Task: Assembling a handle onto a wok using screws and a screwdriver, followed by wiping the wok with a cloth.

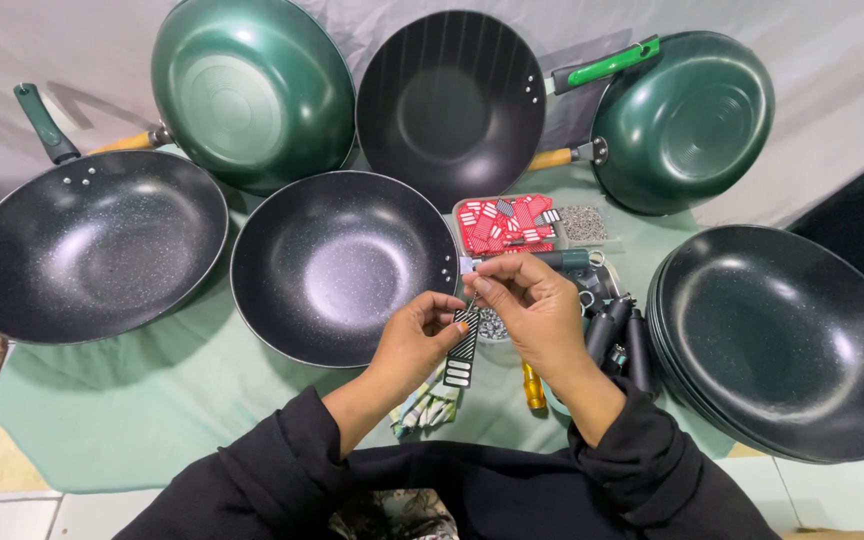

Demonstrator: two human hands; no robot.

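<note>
Both hands, left and right, pinch a black striped tag above a pan; a stack of pans sits right on the desk.

Near-centre round black pan: speckled coating, semi-gloss, smooth. Far-left upturned green pan: glossy enamel-like outside, pale wooden handle stub. Far-centre black pan: matt, faintly ribbed. Stacked dark pans at right: speckled, shiny. Mint-green table cloth: soft, matt, creased. Black-and-white striped flat tag: looks like smooth card or plastic. Black sleeves: matt fabric.
</note>
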